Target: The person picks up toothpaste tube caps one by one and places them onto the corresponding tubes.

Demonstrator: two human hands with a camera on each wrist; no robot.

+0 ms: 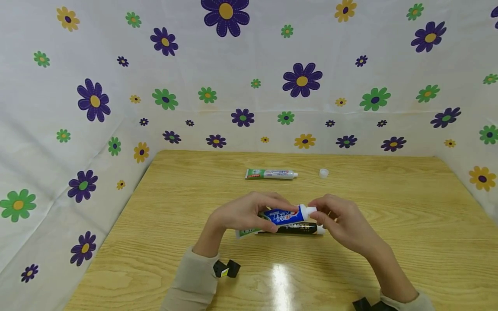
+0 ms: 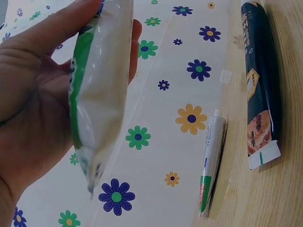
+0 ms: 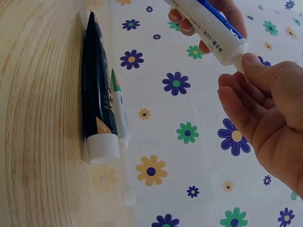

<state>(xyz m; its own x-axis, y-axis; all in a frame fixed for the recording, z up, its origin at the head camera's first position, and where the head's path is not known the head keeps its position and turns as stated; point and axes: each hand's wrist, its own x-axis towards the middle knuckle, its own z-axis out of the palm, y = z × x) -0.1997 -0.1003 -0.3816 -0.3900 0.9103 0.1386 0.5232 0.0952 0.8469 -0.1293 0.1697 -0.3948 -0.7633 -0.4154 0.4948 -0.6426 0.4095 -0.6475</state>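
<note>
My left hand [image 1: 249,211] grips a blue, white and green toothpaste tube [image 1: 282,216] around its body, holding it above the table with its neck end to the right. At that end the thumb and fingers of my right hand [image 1: 346,222] pinch the white cap [image 1: 311,211]. In the right wrist view the cap is mostly hidden behind the right thumb. The tube's flat crimped end [image 2: 94,175] hangs free in the left wrist view. Beneath the held tube lies a black toothpaste tube [image 1: 305,228] with a white cap [image 3: 102,148], flat on the table.
Farther back on the wooden table [image 1: 186,185] lies a white and green toothpaste tube [image 1: 272,174], its narrow nozzle bare. To its right sits a loose white cap [image 1: 324,173]. Flower-patterned cloth [image 1: 264,56] hangs behind the table and along its sides.
</note>
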